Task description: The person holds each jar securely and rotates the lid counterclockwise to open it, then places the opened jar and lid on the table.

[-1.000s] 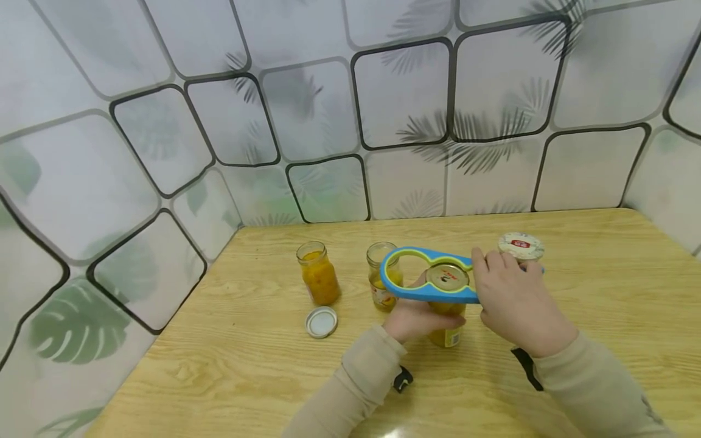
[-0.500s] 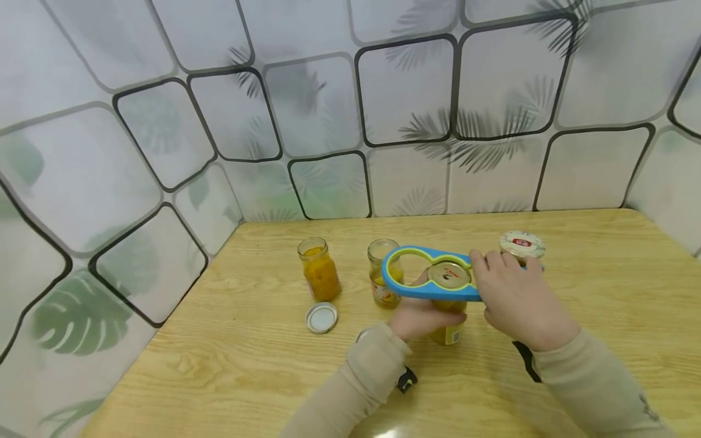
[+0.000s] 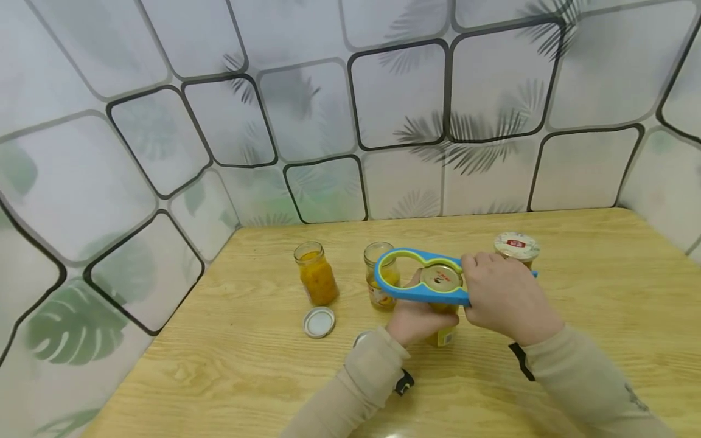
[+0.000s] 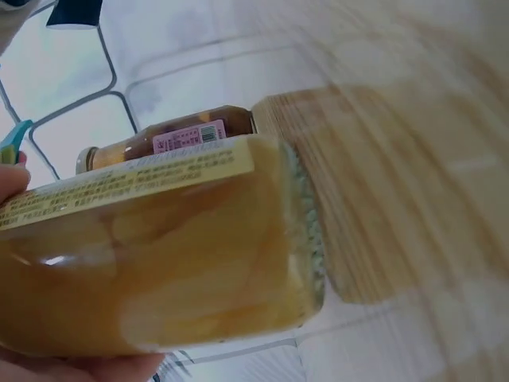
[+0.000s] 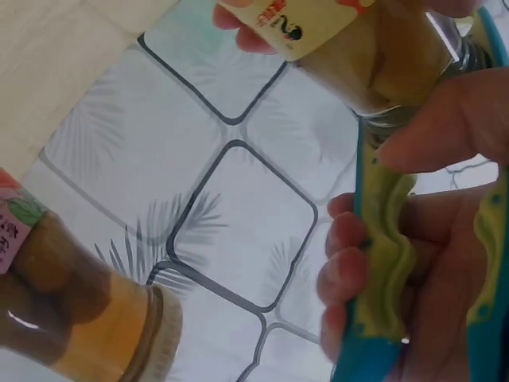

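Note:
My left hand (image 3: 413, 319) holds a glass jar (image 3: 446, 337) of yellow fruit around its body, and the left wrist view shows the same jar (image 4: 175, 263) close up, just over the wooden table. Around its gold lid (image 3: 440, 277) sits a blue-and-yellow jar opener (image 3: 413, 294), the larger loop reaching out to the left. My right hand (image 3: 506, 298) grips the opener's handles. From the right wrist, its wavy yellow inner edge (image 5: 382, 263) shows between my fingers and thumb, near the jar's neck.
Left of the hands stand an open jar of orange contents (image 3: 319, 280) and another open jar (image 3: 379, 298). An upturned lid (image 3: 319, 322) lies in front; a second lid (image 3: 360, 336) is mostly behind my left sleeve. A closed jar (image 3: 517, 246) stands behind my right hand.
My right hand has shifted slightly left along the opener, closer to the gold lid. The left hand keeps its hold on the jar. The head view has moved a little.

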`<state>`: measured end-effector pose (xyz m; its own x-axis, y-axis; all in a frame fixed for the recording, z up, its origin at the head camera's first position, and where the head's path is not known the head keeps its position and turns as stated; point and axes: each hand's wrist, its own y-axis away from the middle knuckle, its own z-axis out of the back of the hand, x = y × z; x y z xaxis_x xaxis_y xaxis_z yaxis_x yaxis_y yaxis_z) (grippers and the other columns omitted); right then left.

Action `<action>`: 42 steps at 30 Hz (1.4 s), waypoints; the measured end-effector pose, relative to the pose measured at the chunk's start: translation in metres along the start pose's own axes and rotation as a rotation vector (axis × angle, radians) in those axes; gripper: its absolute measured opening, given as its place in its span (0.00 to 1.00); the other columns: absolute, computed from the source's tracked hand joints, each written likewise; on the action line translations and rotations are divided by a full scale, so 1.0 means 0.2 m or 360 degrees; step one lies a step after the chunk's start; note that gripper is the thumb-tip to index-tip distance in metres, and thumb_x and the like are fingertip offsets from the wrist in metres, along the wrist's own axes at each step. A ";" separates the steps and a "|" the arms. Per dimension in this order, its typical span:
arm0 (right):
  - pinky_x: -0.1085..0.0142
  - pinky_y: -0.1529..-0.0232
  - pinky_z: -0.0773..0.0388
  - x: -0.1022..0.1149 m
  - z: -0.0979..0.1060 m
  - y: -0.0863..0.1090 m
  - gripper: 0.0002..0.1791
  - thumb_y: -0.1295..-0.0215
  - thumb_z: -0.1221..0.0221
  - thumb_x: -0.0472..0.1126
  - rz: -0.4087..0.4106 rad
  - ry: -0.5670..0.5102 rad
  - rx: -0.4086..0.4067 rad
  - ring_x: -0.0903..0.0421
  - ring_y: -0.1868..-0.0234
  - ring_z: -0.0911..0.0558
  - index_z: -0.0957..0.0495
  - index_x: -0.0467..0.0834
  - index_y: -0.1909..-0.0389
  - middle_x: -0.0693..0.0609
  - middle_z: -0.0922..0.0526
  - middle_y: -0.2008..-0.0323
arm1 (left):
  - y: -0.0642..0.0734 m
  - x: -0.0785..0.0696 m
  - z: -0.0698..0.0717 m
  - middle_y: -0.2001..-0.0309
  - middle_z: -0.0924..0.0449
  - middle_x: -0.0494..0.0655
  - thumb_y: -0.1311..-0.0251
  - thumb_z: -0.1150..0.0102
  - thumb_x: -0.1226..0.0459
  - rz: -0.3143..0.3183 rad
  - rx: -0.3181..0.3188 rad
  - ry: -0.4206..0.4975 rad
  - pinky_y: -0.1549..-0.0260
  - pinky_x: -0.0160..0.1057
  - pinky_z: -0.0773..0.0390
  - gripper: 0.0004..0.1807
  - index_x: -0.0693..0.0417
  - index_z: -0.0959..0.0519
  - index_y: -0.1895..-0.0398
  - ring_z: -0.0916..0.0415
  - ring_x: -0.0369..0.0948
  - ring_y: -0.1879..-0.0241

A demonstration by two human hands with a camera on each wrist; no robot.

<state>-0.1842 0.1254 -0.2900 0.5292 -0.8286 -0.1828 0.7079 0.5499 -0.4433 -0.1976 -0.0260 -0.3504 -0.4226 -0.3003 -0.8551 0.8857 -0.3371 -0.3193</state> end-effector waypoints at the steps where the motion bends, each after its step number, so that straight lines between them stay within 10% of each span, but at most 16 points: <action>1: 0.66 0.88 0.36 0.00 0.00 0.00 0.14 0.67 0.41 0.37 0.0015 0.0006 -0.0021 0.55 0.85 0.36 0.33 0.36 0.78 0.50 0.36 0.85 | 0.00 -0.01 0.00 0.62 0.27 0.40 0.66 0.37 0.75 -0.0010 -0.0017 -0.0011 0.62 0.28 0.29 0.29 0.55 0.32 0.55 0.32 0.31 0.65; 4: 0.67 0.90 0.37 0.00 0.02 0.00 0.14 0.69 0.42 0.38 0.0051 0.0018 -0.0077 0.56 0.86 0.36 0.34 0.36 0.78 0.50 0.36 0.85 | 0.02 -0.04 0.00 0.61 0.27 0.41 0.68 0.37 0.76 -0.0059 -0.0072 -0.0002 0.62 0.28 0.29 0.31 0.56 0.33 0.53 0.32 0.30 0.64; 12: 0.69 0.93 0.45 0.00 0.09 0.02 0.14 0.76 0.45 0.37 0.0122 -0.0006 -0.0257 0.59 0.90 0.43 0.37 0.40 0.82 0.53 0.41 0.87 | 0.05 -0.17 0.03 0.71 0.26 0.55 0.68 0.40 0.81 -0.0674 -0.0178 0.0080 0.71 0.27 0.27 0.21 0.66 0.30 0.64 0.33 0.35 0.73; 17: 0.70 0.93 0.48 0.00 0.09 0.02 0.12 0.78 0.48 0.37 0.0209 -0.0005 -0.0411 0.61 0.91 0.46 0.39 0.41 0.84 0.55 0.44 0.88 | 0.07 -0.19 0.03 0.73 0.25 0.53 0.73 0.41 0.82 -0.0803 -0.0327 -0.0013 0.72 0.26 0.27 0.22 0.67 0.29 0.65 0.32 0.35 0.74; 32: 0.70 0.92 0.48 -0.02 0.09 0.04 0.16 0.80 0.43 0.37 0.0218 -0.0117 -0.0350 0.63 0.89 0.46 0.35 0.42 0.81 0.57 0.40 0.87 | 0.08 -0.22 0.04 0.78 0.26 0.55 0.78 0.43 0.83 -0.0763 -0.0195 0.0106 0.76 0.26 0.28 0.21 0.67 0.29 0.71 0.34 0.33 0.78; 42: 0.70 0.92 0.46 -0.05 0.10 0.05 0.18 0.80 0.45 0.36 0.0272 -0.0160 -0.0313 0.65 0.89 0.45 0.33 0.42 0.77 0.58 0.35 0.86 | 0.09 -0.25 0.07 0.68 0.23 0.64 0.75 0.42 0.83 -0.0442 0.0099 0.0240 0.65 0.28 0.26 0.25 0.73 0.28 0.63 0.32 0.28 0.71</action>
<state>-0.1745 0.1415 -0.2750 0.6841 -0.7053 -0.1858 0.5050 0.6418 -0.5771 -0.1630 -0.0309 -0.3081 -0.6092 -0.0549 -0.7911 0.7250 -0.4428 -0.5275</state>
